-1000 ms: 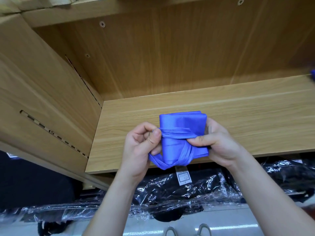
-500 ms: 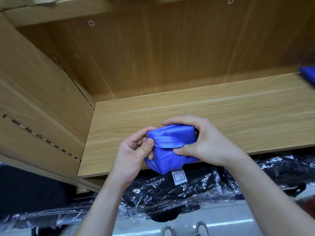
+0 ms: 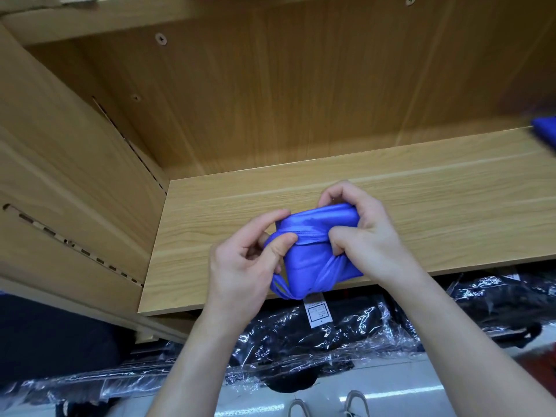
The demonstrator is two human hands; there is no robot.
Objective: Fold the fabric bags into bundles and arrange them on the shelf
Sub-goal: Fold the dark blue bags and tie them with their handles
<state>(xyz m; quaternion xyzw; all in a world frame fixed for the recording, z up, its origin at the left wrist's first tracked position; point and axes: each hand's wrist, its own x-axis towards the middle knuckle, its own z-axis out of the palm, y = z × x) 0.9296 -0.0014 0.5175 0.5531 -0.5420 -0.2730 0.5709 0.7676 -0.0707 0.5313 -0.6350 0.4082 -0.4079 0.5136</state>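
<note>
Head view: left hand (image 3: 240,266) pinches the strap (image 3: 310,238) at the left edge of the bag (image 3: 313,260), thumb on top. Bag is a tight blue wad over the near edge of the shelf (image 3: 421,206); can't tell if it touches. Strap runs across its middle, a loop hangs off the near-left corner, and the label (image 3: 318,311) dangles below. Right hand (image 3: 370,233) clamps the right side, fingers curled over the far edge, thumb dug in at the strap.

Step, my read: cinching the wrap. Next: tuck the strap end without slackening, then set it down, probably by the blurred blue bundle (image 3: 544,130) far right.
</note>
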